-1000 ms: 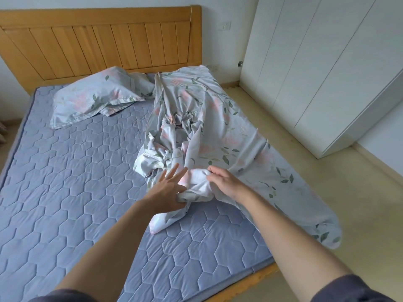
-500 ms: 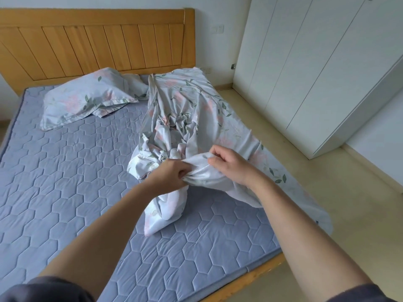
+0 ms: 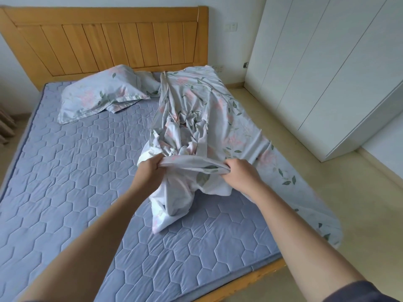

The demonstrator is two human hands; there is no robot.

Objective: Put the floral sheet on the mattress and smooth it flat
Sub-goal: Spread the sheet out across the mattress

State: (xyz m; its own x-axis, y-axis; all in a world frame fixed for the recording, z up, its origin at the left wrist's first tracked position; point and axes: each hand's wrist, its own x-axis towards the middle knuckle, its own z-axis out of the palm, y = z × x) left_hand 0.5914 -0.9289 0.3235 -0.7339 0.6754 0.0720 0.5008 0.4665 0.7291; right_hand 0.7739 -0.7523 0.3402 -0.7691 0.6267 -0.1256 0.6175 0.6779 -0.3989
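**Both hands gripping bunched floral sheet, mid-frame**

L hand (image 3: 150, 171) & R hand (image 3: 239, 174) are set apart at frame centre, each w/ fingers curled round a fold of the floral sheet (image 3: 202, 118), cloth stretched between them. Rest of sheet lies crumpled along the right side of the blue quilted mattress (image 3: 72, 166), its edge spilling over twd the floor at lower right. Matching pillow (image 3: 102, 92) sits upper left, by the wooden headboard (image 3: 104, 40). White wardrobe (image 3: 331, 68) upper right.
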